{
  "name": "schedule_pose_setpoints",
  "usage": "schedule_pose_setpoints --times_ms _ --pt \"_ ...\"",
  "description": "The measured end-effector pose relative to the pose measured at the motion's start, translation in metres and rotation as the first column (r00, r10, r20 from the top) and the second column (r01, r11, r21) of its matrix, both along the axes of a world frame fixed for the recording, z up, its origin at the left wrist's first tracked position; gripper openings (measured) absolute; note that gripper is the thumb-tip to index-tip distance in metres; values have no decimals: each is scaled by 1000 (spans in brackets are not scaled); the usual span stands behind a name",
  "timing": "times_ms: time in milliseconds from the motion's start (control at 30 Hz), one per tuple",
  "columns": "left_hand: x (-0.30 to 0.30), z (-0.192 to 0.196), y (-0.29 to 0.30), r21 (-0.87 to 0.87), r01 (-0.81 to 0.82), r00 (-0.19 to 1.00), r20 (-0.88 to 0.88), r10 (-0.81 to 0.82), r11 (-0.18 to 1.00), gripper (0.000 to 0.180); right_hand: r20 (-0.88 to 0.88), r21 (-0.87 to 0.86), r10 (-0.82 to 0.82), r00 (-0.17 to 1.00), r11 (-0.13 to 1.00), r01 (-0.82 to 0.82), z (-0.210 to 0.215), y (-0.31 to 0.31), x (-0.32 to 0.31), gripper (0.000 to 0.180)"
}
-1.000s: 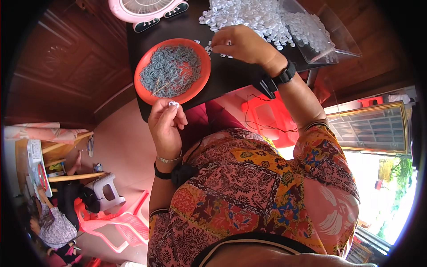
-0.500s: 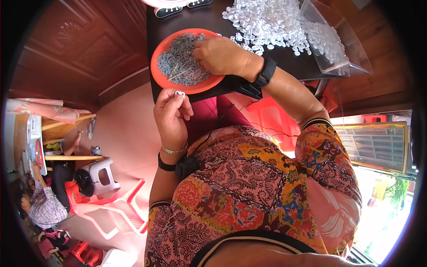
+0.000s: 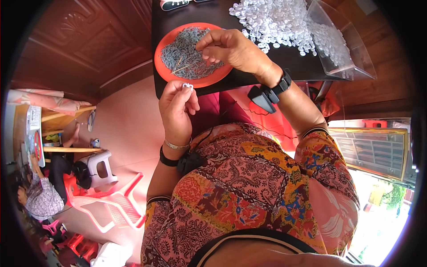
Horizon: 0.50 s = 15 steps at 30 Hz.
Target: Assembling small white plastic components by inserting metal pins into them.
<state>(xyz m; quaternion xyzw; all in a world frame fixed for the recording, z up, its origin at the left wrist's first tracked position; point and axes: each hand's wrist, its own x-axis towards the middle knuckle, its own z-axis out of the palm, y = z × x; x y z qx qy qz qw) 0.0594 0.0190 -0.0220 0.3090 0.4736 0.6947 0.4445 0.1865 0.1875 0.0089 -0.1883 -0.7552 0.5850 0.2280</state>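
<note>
Thumb and fingertips of my left hand [image 3: 177, 107] pinch a small white plastic piece with rounded openings [image 3: 188, 86], just in front of the plate's near edge. My right hand [image 3: 238, 50] hovers over the right side of a round orange plate [image 3: 204, 83], fingers curled and closed together. Whatever lies between its fingertips is too small to make out. Heaped in the plate are many thin grey screw-like pieces [image 3: 180, 53], with a couple of pale thin sticks [image 3: 181, 69] lying on top.
A pile of white plastic pieces [image 3: 280, 24] spreads over the dark table [image 3: 293, 66], spilling from a clear tray [image 3: 358, 55] at the right. A pink chair [image 3: 120, 211] stands on the floor at left, where another person [image 3: 44, 198] sits.
My right hand has lifted out of the grey pieces and moved a little right, its fingers now above them. My left hand keeps its white piece. The whole view has shifted slightly.
</note>
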Motion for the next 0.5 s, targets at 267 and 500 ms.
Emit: schedule_pose_setpoints --times_ms 267,500 --pt "10 5 0 -21 24 986 -162 -27 999 10 -228 -316 50 972 941 -122 -11 -41 7 15" --pt "15 8 -1 -39 3 970 -244 -12 999 13 -217 -337 11 976 938 -86 -15 -52 12 18"
